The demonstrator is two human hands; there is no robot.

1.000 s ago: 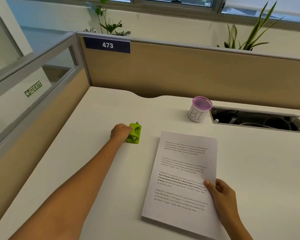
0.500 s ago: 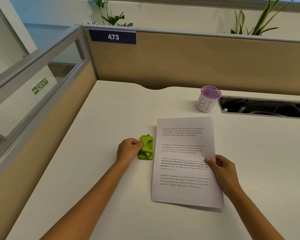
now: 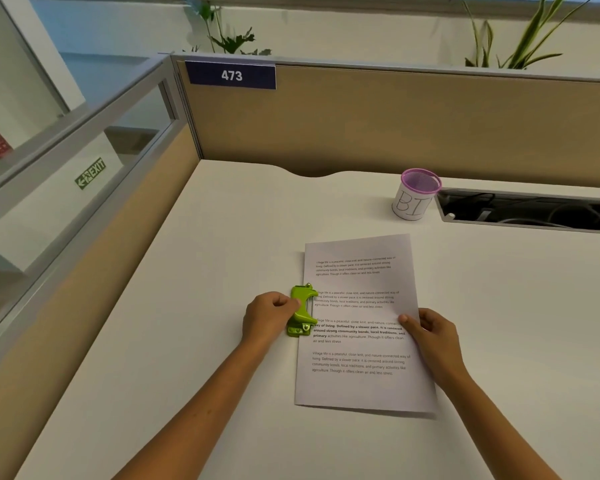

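Observation:
A printed sheet of paper [image 3: 361, 386] lies flat on the white desk [image 3: 194, 341]. A small green hole punch [image 3: 302, 311] sits against the sheet's left edge, its jaws over the margin. My left hand [image 3: 269, 315] grips the punch from the left with curled fingers. My right hand [image 3: 430, 332] pinches the sheet's right edge, thumb on top of the paper.
A purple-rimmed mesh cup [image 3: 415, 195] with a paper label stands at the back right. Beside it an open cable tray [image 3: 530, 211] is cut into the desk. Tan partition panels [image 3: 395, 123] wall the back and left sides.
My left hand has drawn the green punch toward me and right, up to the sheet's left edge. The view has shifted, and my right hand still holds the sheet's right edge.

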